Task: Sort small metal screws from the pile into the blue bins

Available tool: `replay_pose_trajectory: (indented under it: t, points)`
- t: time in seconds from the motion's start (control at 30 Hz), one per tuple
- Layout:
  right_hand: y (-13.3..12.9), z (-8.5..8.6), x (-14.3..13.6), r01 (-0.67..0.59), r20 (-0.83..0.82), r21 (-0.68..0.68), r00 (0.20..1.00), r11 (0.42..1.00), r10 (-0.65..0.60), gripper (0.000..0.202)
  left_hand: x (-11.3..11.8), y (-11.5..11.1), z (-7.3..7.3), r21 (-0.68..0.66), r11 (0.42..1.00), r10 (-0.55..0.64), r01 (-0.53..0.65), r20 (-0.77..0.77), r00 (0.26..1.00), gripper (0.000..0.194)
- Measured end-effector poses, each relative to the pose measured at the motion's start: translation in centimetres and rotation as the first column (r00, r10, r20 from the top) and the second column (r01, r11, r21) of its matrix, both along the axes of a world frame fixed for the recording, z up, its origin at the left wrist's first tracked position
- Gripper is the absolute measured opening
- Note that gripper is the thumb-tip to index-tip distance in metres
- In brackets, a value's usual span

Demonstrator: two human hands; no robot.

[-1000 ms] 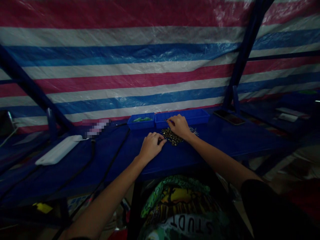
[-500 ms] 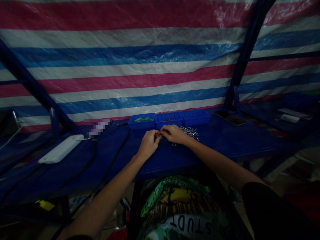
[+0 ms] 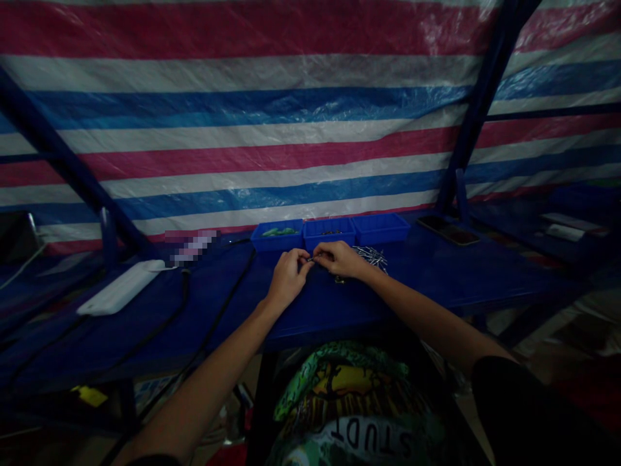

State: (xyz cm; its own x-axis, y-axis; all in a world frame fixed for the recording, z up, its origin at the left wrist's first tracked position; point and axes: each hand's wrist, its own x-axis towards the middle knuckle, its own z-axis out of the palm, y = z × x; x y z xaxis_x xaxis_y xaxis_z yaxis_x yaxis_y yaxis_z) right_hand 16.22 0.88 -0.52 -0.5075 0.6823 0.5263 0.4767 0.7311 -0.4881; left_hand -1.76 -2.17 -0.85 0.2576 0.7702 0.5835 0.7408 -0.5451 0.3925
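My left hand (image 3: pixel 287 277) and my right hand (image 3: pixel 337 260) meet fingertip to fingertip over the blue table. Both are closed in a pinch around a small, shiny metal part (image 3: pixel 311 259), too tiny and dark for its kind to show. Just below my right hand lies a small brass-coloured piece (image 3: pixel 339 280). A loose pile of thin silvery metal pins, perhaps screws or nails (image 3: pixel 372 257), is on the table right of that hand, partly hidden by it.
Three blue bins stand behind my hands: the left bin (image 3: pixel 276 244) holds green items, the middle bin (image 3: pixel 330 242) small brownish parts; the right bin (image 3: pixel 381 233) adjoins them. A phone (image 3: pixel 449 230) lies right. A white power strip (image 3: pixel 121 288) and black cables (image 3: pixel 228 294) lie left.
The fingertips of my two hands have drawn slightly apart, so more of the small metal part shows between them. The view has shifted a little; the bins and pile stay put.
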Motion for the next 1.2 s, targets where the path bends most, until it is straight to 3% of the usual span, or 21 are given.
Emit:
replay_pose_trajectory:
  t: [0.3,0.4,0.47,0.57,0.67,0.77,1.2]
  points:
    - [0.4,0.5,0.3,0.027,0.027,0.074,0.999,0.997,-0.030,0.013,0.1,-0.1,0.1,-0.020,1.000,0.016,-0.016,-0.007,1.000,0.015]
    - [1.1,0.6,0.9,0.146,-0.030,0.132,0.989,0.981,-0.143,0.015,0.2,-0.3,0.1,-0.017,1.000,-0.001,0.000,-0.049,0.999,0.023]
    - [1.8,0.7,1.7,0.297,-0.093,0.153,0.954,0.943,-0.285,0.017,0.3,-0.5,0.1,-0.009,0.998,-0.070,0.070,-0.125,0.990,0.027]
    - [3.0,0.7,2.8,0.530,-0.133,0.152,0.847,0.834,-0.514,0.021,0.5,-0.9,0.2,-0.026,0.975,-0.220,0.222,-0.292,0.931,0.030]
    - [3.8,0.5,3.4,0.651,-0.092,0.164,0.758,0.741,-0.646,0.022,0.7,-1.2,0.2,-0.050,0.956,-0.284,0.290,-0.409,0.867,0.031]
    - [4.0,0.2,3.2,0.659,-0.040,0.198,0.745,0.726,-0.666,0.024,0.8,-1.3,0.2,-0.061,0.956,-0.285,0.288,-0.444,0.850,0.027]
    - [2.4,-0.4,1.3,0.531,-0.036,0.243,0.841,0.812,-0.539,0.024,0.9,-1.5,0.3,-0.106,0.965,-0.260,0.238,-0.444,0.857,0.024]
